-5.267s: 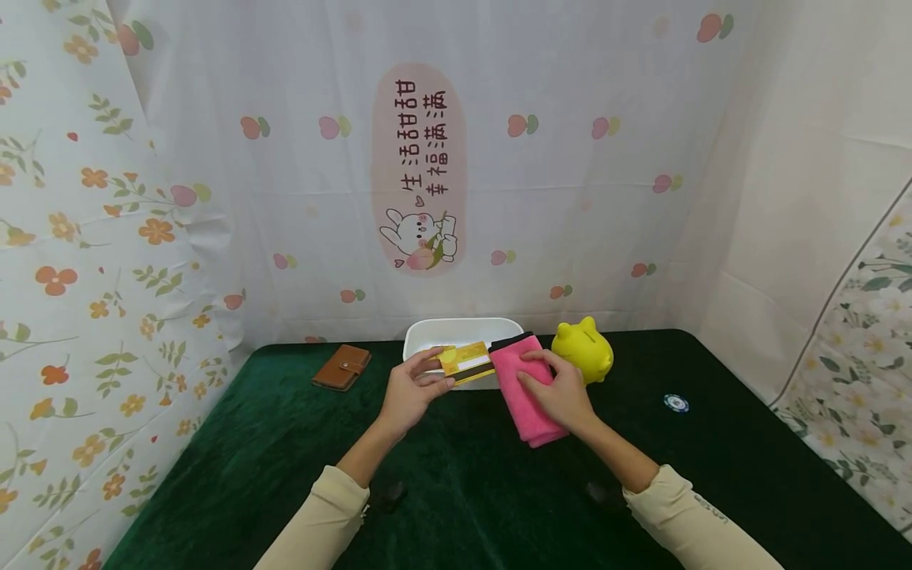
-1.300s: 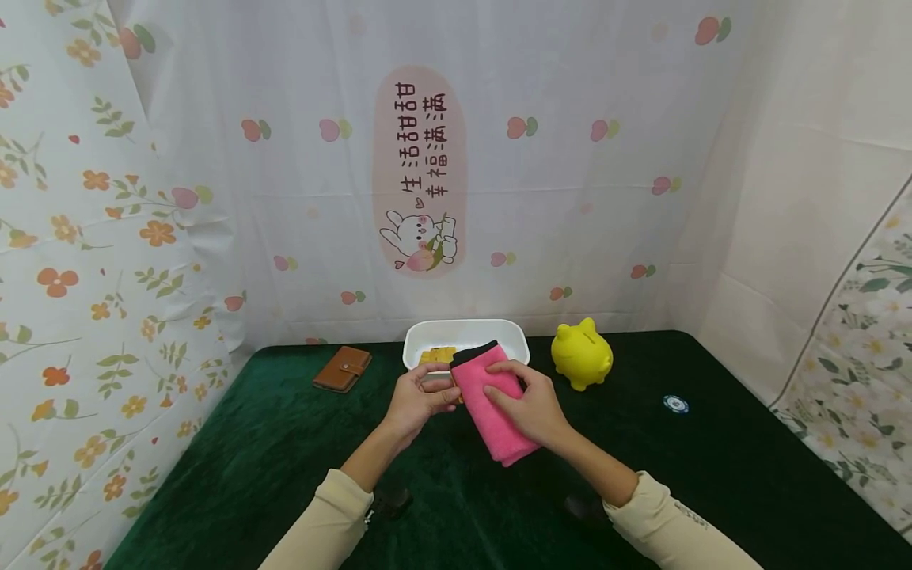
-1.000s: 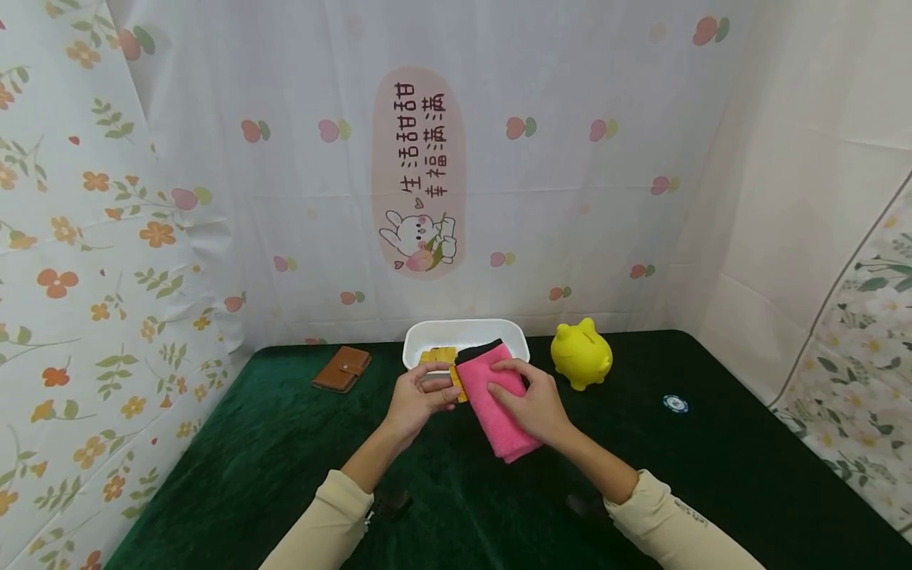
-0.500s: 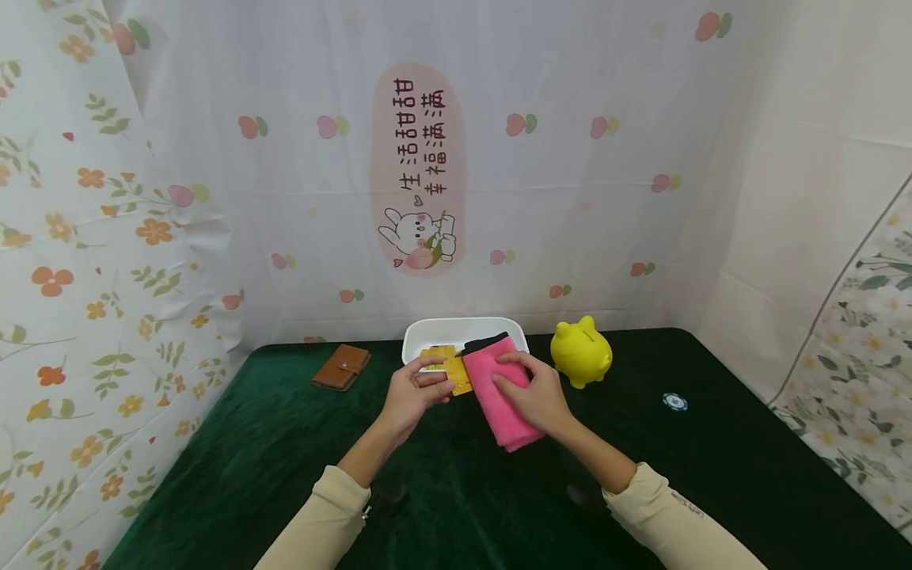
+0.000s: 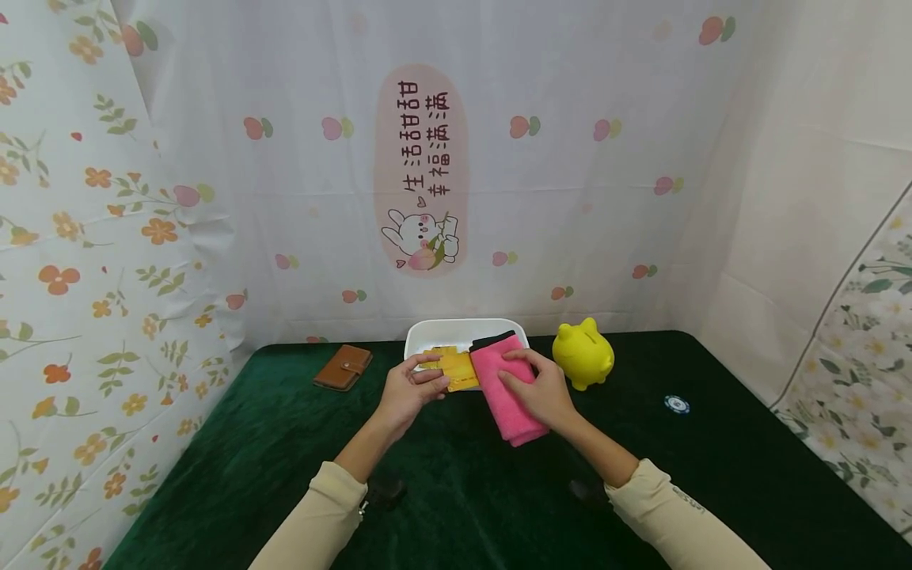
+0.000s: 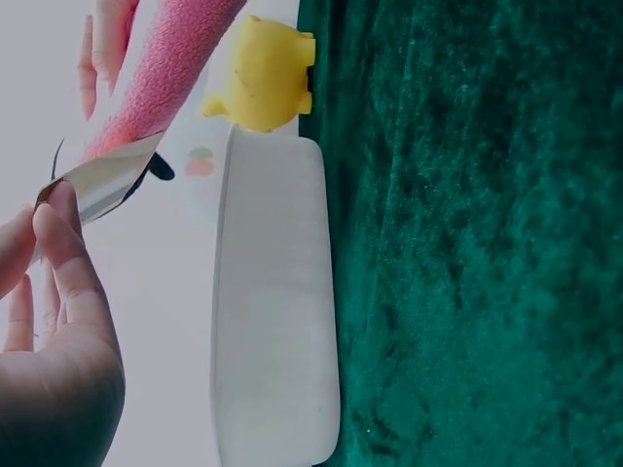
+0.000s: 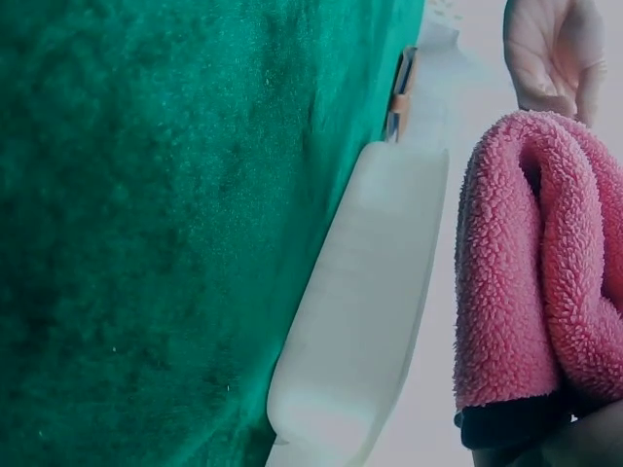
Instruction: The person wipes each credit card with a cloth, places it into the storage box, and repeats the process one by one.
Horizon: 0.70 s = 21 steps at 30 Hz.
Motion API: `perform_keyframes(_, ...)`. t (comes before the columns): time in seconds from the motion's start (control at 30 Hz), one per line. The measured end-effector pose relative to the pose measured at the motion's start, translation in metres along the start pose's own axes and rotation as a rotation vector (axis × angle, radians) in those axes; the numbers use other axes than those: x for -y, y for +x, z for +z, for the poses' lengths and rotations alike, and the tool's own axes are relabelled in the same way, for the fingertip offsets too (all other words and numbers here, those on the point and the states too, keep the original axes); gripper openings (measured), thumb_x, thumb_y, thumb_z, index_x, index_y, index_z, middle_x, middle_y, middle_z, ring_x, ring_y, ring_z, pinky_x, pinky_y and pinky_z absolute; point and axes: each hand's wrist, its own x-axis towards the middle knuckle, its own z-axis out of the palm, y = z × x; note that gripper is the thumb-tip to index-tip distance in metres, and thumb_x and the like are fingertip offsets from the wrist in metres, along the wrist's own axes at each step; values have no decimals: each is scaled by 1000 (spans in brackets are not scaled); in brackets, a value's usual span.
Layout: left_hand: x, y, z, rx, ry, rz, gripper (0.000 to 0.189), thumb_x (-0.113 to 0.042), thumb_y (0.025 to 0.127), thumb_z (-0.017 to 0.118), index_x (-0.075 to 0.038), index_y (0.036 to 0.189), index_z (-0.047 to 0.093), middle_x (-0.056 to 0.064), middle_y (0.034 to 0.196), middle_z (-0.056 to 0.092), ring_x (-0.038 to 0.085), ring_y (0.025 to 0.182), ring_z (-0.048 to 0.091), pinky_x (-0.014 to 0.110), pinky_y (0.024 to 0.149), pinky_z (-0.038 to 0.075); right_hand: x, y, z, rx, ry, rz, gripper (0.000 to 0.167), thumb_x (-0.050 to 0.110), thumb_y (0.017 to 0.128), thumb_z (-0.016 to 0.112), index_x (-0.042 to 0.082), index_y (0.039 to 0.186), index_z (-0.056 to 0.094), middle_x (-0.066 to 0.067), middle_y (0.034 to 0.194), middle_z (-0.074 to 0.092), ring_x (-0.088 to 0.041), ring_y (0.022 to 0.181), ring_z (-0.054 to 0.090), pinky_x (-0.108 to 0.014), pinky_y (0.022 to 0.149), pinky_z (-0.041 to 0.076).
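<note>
In the head view my left hand [image 5: 406, 396] pinches a yellow bank card [image 5: 459, 371] by its left edge, thumb in front. In the left wrist view the card [image 6: 109, 180] shows nearly edge-on between thumb and fingers. My right hand [image 5: 543, 388] holds a folded pink towel [image 5: 507, 396] with a dark edge, its top left side against the card's right end. The fluffy folds of the towel [image 7: 511, 282] fill the right of the right wrist view and hide most of that hand. Behind both hands stands a white tray [image 5: 466, 324] with yellow cards [image 5: 432, 356] in it.
A brown snap wallet [image 5: 342, 368] lies back left on the dark green cloth [image 5: 285, 459]. Right of the tray stands a yellow piggy bank [image 5: 583, 354]. Further right lies a blue and white poker chip [image 5: 676, 404]. A patterned curtain [image 5: 570, 206] hangs behind the table.
The held card's striped face showed at first; its plain yellow face shows now. The towel covered most of the card about a second ago, then slid right and slightly up, baring it.
</note>
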Motion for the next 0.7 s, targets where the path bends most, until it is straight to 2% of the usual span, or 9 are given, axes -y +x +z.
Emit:
perform_keyframes(0.23, -2, 3, -5, -21, -72, -38, 37, 2, 92, 67, -3, 128, 58, 13, 103, 74, 17, 83, 70, 27, 72, 58, 1, 0, -4, 10, 1, 35, 30, 20, 93, 72, 13, 121, 65, -14, 114, 63, -26, 83, 57, -33, 67, 52)
perform_keyframes(0.5, -3, 6, -8, -64, -131, -73, 39, 1, 92, 67, -3, 129, 55, 17, 112, 71, 21, 86, 72, 27, 73, 58, -4, -3, -11, 14, 9, 77, 32, 24, 93, 71, 12, 122, 65, -15, 114, 61, -26, 80, 57, -33, 66, 52)
perform_keyframes(0.7, -2, 13, -10, -109, -156, -71, 39, -1, 93, 67, -5, 129, 53, 15, 110, 71, 20, 87, 72, 27, 75, 58, -6, -7, -17, 23, 15, 100, 29, 22, 93, 72, 14, 120, 65, -14, 112, 61, -27, 75, 60, -34, 63, 55)
